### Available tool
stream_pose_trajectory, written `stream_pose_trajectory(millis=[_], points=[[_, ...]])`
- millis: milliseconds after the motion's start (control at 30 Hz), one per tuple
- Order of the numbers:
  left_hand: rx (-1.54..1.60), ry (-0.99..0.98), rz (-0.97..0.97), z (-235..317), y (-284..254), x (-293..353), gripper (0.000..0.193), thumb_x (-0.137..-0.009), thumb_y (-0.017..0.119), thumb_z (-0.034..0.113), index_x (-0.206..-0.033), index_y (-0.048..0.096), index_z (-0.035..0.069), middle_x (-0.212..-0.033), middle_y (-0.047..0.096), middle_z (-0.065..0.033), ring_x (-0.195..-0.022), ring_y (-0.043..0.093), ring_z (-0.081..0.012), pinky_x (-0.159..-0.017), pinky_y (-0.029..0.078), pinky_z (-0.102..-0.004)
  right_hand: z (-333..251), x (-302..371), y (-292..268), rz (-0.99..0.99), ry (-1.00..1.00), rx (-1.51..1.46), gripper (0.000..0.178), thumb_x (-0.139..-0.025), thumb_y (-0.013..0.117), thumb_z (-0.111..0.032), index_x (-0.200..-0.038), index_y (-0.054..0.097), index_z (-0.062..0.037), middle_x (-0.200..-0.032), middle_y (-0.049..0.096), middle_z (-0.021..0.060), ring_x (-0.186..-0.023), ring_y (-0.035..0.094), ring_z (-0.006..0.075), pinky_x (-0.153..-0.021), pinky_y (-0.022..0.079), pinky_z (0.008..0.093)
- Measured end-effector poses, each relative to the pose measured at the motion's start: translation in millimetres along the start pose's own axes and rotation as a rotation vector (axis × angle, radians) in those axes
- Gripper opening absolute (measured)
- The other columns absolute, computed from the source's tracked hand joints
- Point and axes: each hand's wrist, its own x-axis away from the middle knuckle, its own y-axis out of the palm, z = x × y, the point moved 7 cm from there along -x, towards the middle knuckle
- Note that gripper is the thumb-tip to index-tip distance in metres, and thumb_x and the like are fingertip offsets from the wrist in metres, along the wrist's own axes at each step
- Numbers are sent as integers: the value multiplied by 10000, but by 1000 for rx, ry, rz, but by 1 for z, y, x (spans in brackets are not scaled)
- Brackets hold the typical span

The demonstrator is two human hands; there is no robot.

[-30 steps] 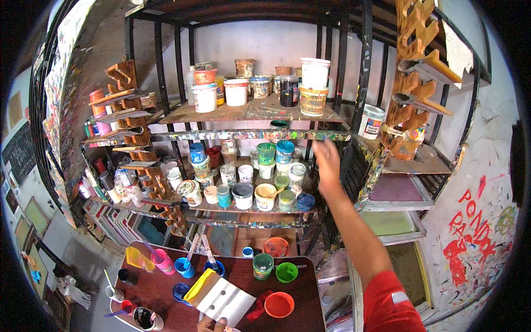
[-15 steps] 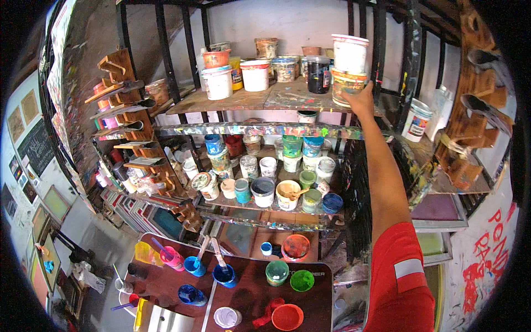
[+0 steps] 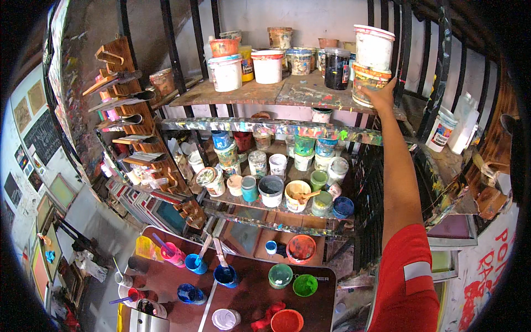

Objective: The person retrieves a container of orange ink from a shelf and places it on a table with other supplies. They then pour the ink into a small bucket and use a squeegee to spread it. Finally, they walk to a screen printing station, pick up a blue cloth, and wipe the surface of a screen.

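The lower tub (image 3: 366, 74) is set at the right end of the upper shelf (image 3: 298, 92), beside a dark jar (image 3: 336, 71), with a white tub (image 3: 375, 48) stacked directly on it. The lower tub is gripped by the right hand (image 3: 380, 95), whose digits are spread around its front and right side; how firmly it is squeezed cannot be told. The left hand is not seen, so its state cannot be told.

Stiff, slightly flexing plastic is suggested by the tub's smooth, tapered wall. Its contents are hidden; if paint is held inside, a fair weight can be expected, and the upper tub's load is added to it. The stained wall may be found slick or tacky. Little fragility is expected in the tub itself, but the stack is judged top-heavy and liable to be tipped by a sideways pull. A hold is best taken low around the wall, with the upper tub steadied or lifted off separately.

Below, open paint containers, including a blue cup (image 3: 225, 276) and a green bowl (image 3: 305, 285), are carried by the maroon worktop (image 3: 247, 297).
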Motion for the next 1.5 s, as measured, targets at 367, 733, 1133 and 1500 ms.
stream_pose_trajectory(millis=[367,733,1133,1500], points=[[45,-20,9,-9,-12,3,422,-876,571,223,-1185,416,-19,-1027,528,-133,-910,500,-212,-798,424,-334,-6,7,-10,19,58,1,1249,-496,820,-412,-1399,53,-15,-1302,392,267,-1181,434,362,-978,359,396],[15,49,-45,-3,-35,7,367,-887,554,203,-1149,470,-41,-1006,551,-135,-908,511,-192,-801,429,-326,-16,30,-31,78,4,-31,1130,-542,796,-371,-1378,130,-6,-1178,502,282,-1077,515,397,-917,399,420],[-36,87,-56,12,-44,23,372,-883,548,218,-1135,482,-48,-997,539,-106,-895,508,-192,-794,424,-320,-40,52,-54,95,-109,-218,1044,-545,802,-279,-1337,203,43,-1179,500,261,-1079,514,361,-920,397,393],[118,171,-37,14,-56,31,286,-882,512,169,-1098,482,-16,-997,545,-85,-884,516,-152,-747,429,-304,-36,80,-74,-1,-261,-207,806,-643,781,-300,-1258,382,36,-1223,476,179,-1122,451,273,-982,324,349]])
